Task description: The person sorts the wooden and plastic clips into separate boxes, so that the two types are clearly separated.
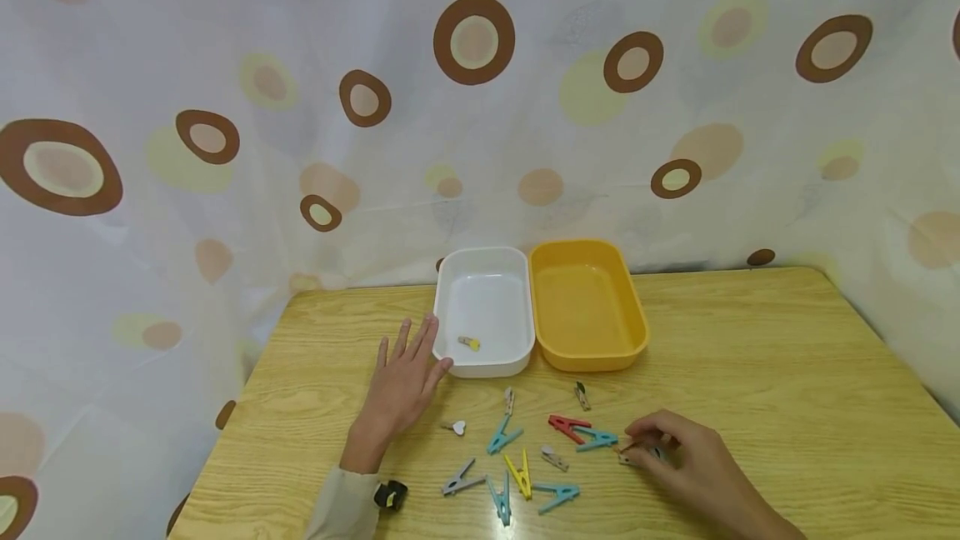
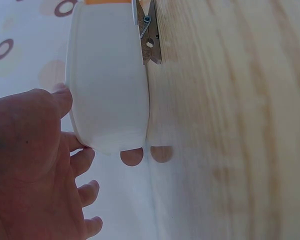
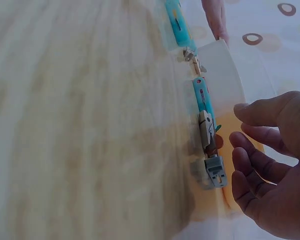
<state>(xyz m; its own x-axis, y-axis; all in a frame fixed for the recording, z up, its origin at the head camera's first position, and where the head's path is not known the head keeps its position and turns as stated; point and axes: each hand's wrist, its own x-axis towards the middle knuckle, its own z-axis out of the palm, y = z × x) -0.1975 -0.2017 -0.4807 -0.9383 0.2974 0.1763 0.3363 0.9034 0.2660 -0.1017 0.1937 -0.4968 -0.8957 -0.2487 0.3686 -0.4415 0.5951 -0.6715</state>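
My left hand [image 1: 396,394] touches the left side of the white tray [image 1: 483,371] with its fingers extended; in the left wrist view the thumb and a fingertip meet the rim of that tray [image 2: 107,75]. A small wooden clothespin with a yellow decoration [image 1: 469,343] lies inside. Low over the table at the right is my right hand [image 1: 690,461], fingers loosely bent, partly covering a small wooden clothespin [image 1: 625,458]. In the right wrist view, a wooden clothespin [image 3: 206,130] and a grey clip [image 3: 216,172] lie beside the right hand [image 3: 272,160], with nothing visible between its fingers.
A yellow tray [image 1: 592,362] adjoins the white one. Scattered in front are a red clothespin [image 1: 568,427], a yellow clothespin [image 1: 520,473], a grey clothespin [image 1: 462,478], several blue clothespins [image 1: 500,498] and small wooden ones [image 1: 554,457]. A patterned curtain [image 1: 480,148] hangs behind the table.
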